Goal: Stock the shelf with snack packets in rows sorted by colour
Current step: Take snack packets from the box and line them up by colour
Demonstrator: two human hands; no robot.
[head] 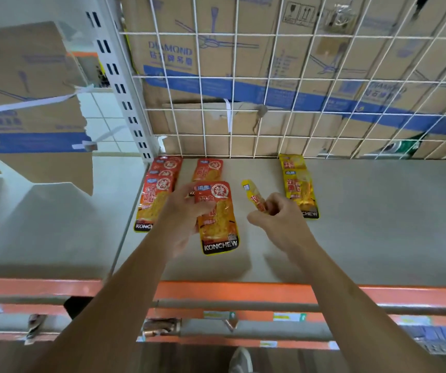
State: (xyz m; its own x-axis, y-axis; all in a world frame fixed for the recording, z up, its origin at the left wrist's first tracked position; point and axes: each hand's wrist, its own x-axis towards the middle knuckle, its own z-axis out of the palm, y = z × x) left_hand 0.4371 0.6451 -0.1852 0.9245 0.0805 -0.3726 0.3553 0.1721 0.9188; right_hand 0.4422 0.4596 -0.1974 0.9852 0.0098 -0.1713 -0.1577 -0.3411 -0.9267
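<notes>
Brown cardboard cartons (216, 76) stand behind a white wire grid (270, 76) backing the pale flat shelf board (377, 224). Stocking looks barely begun. An overlapping red-orange packet row (157, 195) lies at the left, a lone red-orange packet (209, 170) beside it, and a short yellow packet row (298, 187) to the right. The left hand (186, 211) grips another red-orange snack packet (219, 224) just in front of the lone one. The right hand (278, 218) pinches a narrow yellow snack packet (252, 193) between the rows.

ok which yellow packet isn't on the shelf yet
The yellow packet pinched in the right hand, tilted off the shelf; the other yellow packets lie flat in a row.
</notes>
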